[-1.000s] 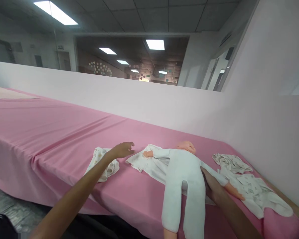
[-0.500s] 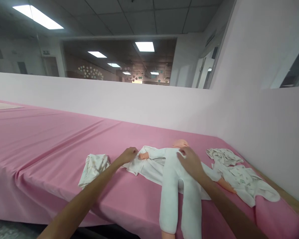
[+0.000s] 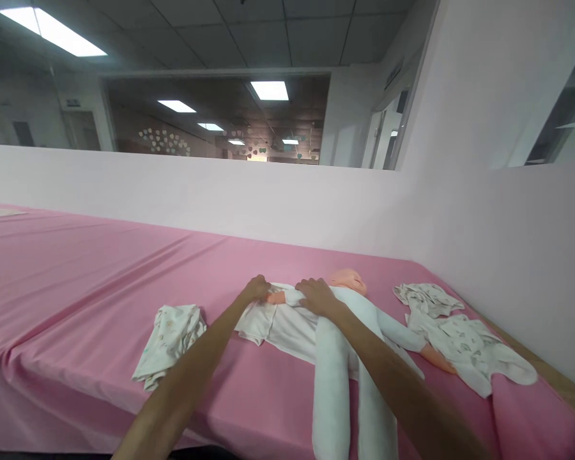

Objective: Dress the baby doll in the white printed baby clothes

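A baby doll (image 3: 333, 377) with a white cloth body lies on its back, its head (image 3: 349, 280) toward the wall and its legs toward me. Spread beneath it is a white baby shirt (image 3: 294, 332). My left hand (image 3: 256, 289) is closed on the shirt's edge at the left, right by the doll's small hand (image 3: 275, 298). Across the doll's arm on that side lies my right hand (image 3: 319, 297), its fingers curled around the arm near the elbow. The fingertips of both hands are partly hidden.
Left of the doll lies a folded patterned white garment (image 3: 168, 338). Two more patterned garments, one crumpled (image 3: 427, 299) and one spread out (image 3: 469, 345), are at the right. A pink sheet (image 3: 100, 281) covers the table, which meets a white wall (image 3: 220, 198).
My right hand has moved left from the doll's chest onto its arm. The doll's torso has tilted a little, and my left hand has come closer to the doll's hand.
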`<state>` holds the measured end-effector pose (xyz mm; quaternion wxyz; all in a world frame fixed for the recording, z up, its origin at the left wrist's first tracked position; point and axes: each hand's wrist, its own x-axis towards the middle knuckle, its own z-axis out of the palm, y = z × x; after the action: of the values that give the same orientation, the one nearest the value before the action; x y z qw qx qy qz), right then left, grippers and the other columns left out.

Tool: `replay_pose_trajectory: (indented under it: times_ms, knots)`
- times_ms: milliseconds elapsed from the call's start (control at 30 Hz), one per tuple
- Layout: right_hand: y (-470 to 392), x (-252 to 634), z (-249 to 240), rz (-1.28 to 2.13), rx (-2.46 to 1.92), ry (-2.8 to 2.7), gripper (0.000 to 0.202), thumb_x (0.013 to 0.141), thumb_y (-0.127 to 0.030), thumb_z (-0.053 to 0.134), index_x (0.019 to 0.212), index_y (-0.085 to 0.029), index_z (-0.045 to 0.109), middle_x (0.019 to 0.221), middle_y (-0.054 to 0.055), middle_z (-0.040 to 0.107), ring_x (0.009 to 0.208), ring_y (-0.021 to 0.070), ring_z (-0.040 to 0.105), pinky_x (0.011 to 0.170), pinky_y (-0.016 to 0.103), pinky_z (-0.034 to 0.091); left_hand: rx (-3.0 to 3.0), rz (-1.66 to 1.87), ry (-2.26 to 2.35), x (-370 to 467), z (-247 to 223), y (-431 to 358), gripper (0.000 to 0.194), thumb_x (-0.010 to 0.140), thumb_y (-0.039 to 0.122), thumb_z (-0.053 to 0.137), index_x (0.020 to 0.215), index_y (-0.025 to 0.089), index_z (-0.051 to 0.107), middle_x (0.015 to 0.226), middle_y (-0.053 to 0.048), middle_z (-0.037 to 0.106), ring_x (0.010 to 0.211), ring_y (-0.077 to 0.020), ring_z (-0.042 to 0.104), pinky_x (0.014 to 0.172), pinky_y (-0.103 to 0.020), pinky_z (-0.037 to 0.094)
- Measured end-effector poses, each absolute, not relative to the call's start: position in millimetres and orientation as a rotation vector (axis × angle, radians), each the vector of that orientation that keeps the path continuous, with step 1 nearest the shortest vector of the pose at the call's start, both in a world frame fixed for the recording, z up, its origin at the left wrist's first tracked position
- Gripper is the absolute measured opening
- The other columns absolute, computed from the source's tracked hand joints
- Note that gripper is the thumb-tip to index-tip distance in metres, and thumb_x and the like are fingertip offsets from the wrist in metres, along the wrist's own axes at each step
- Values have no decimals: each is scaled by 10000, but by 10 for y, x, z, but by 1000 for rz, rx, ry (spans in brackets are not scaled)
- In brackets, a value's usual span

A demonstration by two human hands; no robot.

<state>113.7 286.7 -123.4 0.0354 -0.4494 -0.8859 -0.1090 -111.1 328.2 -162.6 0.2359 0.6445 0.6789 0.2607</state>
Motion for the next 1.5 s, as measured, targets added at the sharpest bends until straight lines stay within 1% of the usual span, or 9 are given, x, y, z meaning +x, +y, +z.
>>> replay_pose_trajectory:
  times_ms: [267,367,500,767,900,1000,1233,1367,1500]
  knots:
    - [2918,1183,-1156,-256,-1503,-2603,324,914,-280,470,1223,-206,529,1180,109,576,1025,230,539,845,332,353,1855,856,1733,-1313,-1323,3254,231,744,281,605,929,143,593,998,-96,670,850,-189,623,565,-203,420]
    - [2933,1189,-1156,-246,-1541,-2582,328,907,-272,468,1222,-205,528,1151,108,572,963,216,558,805,313,363,1837,856,1692,-1298,-1271,3177,313,721,327,636,965,133,613,947,-92,685,798,-198,640,549,-218,442]
    - [2934,1156,-1177,-275,-1542,-2598,326,885,-253,482,1204,-217,543,1138,111,569,966,232,557,811,333,359,1836,888,1626,-1257,-1192,3050,210,766,295,572,889,138,638,886,-63,696,756,-168,642,573,-213,460]
    - [2901,1069,-1256,-325,-1521,-2634,305,862,-187,478,1149,-222,576,1156,114,573,1028,246,539,864,373,346,1801,900,1868,-1126,-1269,3121,199,775,224,519,961,180,574,1065,-90,654,1036,-221,586,719,-243,439]
    - [2902,1096,-1243,-310,-1527,-2630,319,876,-227,493,1188,-229,560,1171,110,566,1027,238,539,861,361,345,1677,680,1864,-1221,-1448,3134,116,726,253,604,764,152,563,784,-90,668,808,-229,629,615,-262,434]
    - [2902,1107,-1239,-291,-1521,-2624,324,880,-244,489,1196,-232,559,1181,110,560,1040,244,532,860,362,344,1586,558,1748,-1281,-1511,3109,203,726,334,639,692,147,565,673,-77,661,660,-204,618,555,-268,443]
    - [2905,1123,-1237,-239,-1505,-2618,355,874,-238,479,1221,-240,555,1177,100,557,1026,231,530,866,358,344,1381,492,1456,-1354,-1502,3050,299,697,470,692,713,177,633,837,-113,733,804,-249,687,637,-290,544]
    - [2915,1142,-1253,-234,-1500,-2614,371,874,-250,480,1240,-248,543,1164,96,557,1015,235,536,856,359,349,1336,559,1352,-1373,-1543,3046,248,723,430,670,674,193,612,814,-90,724,855,-233,691,696,-271,555]
    - [2924,1148,-1273,-236,-1501,-2605,378,874,-248,478,1246,-250,544,1150,98,558,1002,242,542,850,365,349,1346,633,1348,-1373,-1552,3059,183,738,341,649,652,185,610,757,-72,703,754,-204,681,678,-270,550]
